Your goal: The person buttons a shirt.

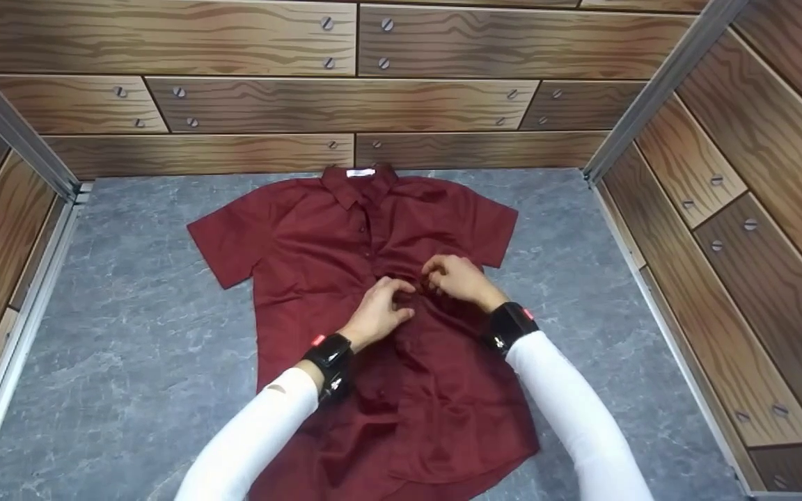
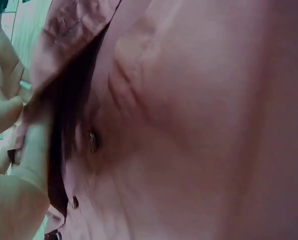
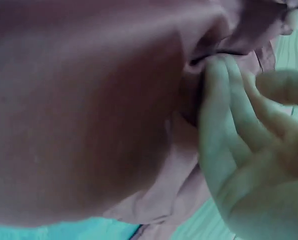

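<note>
A dark red short-sleeved button-up shirt (image 1: 317, 257) lies front up, its collar at the far side. Over its middle, my left hand (image 1: 379, 309) holds the front placket edge. In the left wrist view the thumb (image 2: 36, 145) reaches under the raised flap, with two small buttons (image 2: 93, 142) below the opening. Close to its right, my right hand (image 1: 460, 278) bends its fingers into the shirt front. The right wrist view shows those fingertips (image 3: 219, 62) tucked into a fold of the cloth, and the thumb (image 3: 281, 85) above the other fingers.
The shirt rests on a grey marbled surface (image 1: 143, 313). Wood-patterned panels (image 1: 269, 104) enclose the back and sides, with metal strips (image 1: 651, 97) along the corners. Black wrist devices (image 1: 512, 325) sit below white sleeves (image 1: 575, 410).
</note>
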A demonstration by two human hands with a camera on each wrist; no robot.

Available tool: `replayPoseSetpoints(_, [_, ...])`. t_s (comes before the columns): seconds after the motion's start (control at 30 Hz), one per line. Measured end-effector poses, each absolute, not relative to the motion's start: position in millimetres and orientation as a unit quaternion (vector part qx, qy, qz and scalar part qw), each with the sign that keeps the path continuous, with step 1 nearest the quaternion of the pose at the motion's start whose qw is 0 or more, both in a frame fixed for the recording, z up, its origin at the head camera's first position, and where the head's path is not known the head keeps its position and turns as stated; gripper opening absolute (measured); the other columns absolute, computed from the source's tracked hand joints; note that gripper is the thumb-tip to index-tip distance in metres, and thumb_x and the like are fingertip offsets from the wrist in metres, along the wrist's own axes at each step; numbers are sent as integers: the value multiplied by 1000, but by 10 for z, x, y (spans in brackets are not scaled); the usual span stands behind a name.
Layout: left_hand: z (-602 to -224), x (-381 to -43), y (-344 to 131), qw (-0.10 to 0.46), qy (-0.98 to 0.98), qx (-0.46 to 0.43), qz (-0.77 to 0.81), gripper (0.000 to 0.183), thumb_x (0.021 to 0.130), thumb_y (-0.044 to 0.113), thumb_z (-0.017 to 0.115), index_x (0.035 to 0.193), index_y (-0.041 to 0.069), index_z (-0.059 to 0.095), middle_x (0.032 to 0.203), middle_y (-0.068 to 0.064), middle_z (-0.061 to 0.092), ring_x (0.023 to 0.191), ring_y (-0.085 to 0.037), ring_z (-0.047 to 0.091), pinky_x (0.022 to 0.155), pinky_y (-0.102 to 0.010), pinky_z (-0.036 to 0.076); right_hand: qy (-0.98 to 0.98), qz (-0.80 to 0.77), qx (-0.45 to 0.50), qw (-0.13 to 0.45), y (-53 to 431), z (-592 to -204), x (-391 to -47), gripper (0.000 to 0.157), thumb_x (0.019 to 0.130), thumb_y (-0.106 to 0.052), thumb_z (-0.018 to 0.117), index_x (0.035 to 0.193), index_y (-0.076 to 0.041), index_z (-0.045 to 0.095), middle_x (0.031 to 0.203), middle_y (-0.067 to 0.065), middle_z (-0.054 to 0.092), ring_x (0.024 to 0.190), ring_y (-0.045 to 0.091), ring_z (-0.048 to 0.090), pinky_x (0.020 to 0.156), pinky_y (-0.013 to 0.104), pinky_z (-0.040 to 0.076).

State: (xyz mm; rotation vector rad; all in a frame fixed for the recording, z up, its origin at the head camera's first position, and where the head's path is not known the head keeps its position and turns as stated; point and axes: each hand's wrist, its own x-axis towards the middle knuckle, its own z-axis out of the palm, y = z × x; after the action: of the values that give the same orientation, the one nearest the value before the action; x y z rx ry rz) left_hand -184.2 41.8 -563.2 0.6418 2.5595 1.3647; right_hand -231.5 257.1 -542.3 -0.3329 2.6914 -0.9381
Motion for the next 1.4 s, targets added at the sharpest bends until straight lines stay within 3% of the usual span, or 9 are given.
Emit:
replayPoseSetpoints(0.17, [-5609,-1828,281,89,851,223,467,51,88,2,73,138,4,64,120,-14,63,91,-21,59,88,-36,49,971,-184,-148,38,2560,-5480,-2335,41,104,-29,61,143,-18,62,143,15,57,131,38,52,104,57,43])
replayPoseSetpoints(0.3, [-5636,-1795,171,115,850,243,453,53,86,1,72,138,-1,63,131,-18,62,119,-30,60,106,-43,45,979,-100,-130,121,2577,-5577,-2337,60,107,-53,46,162,-32,36,171,11,21,155,44,15,115,70,22])
replayPoseSetpoints(0.4, [-5656,-1751,97,142,851,260,435,55,86,1,72,140,-5,60,134,-20,60,111,-30,63,103,-41,48,976,-72,-107,176,2593,-5619,-2344,66,106,-60,40,165,-35,25,174,9,9,156,45,4,116,73,14])
replayPoseSetpoints(0.57, [-5640,-1707,-22,131,859,279,409,57,89,3,72,143,-3,57,129,-20,58,83,-26,67,82,-39,57,979,-115,-121,118,2629,-5544,-2420,58,105,-50,51,159,-26,44,168,13,28,153,46,22,114,71,25])
replayPoseSetpoints(0.77, [-5616,-1931,-288,-15,912,237,334,36,95,18,71,130,7,69,125,-17,54,105,-32,60,92,-50,51,984,-154,-69,-51,2940,-5500,-2560,39,103,-25,57,136,-8,66,144,20,59,133,42,54,104,61,45])
replayPoseSetpoints(0.9, [-5665,-2178,-624,-44,952,176,245,43,100,39,66,132,11,68,145,-23,49,135,-47,44,106,-69,34,989,-148,-9,24,3216,-5580,-2584,57,108,-38,49,157,-10,44,160,24,39,146,50,34,110,70,33])
replayPoseSetpoints(1.1, [-5732,-2386,-1190,105,974,57,195,95,90,73,59,165,22,29,170,-26,3,153,-53,-7,110,-80,-6,977,-131,9,165,3467,-5675,-2607,78,105,-65,35,167,-21,18,172,18,6,153,54,2,111,80,11])
replayPoseSetpoints(1.23, [-5769,-2478,-1360,171,967,38,184,110,84,80,60,167,25,14,170,-24,-12,152,-51,-18,108,-80,-13,976,-129,17,176,3567,-5626,-2687,78,104,-65,37,167,-22,18,172,19,4,151,59,1,110,82,6])
replayPoseSetpoints(1.4, [-5766,-2597,-1362,174,965,35,192,110,84,80,60,168,27,12,171,-20,-14,152,-50,-20,108,-79,-14,971,-145,23,189,3573,-5551,-2822,77,106,-61,37,167,-21,15,172,20,0,149,63,1,109,83,6])
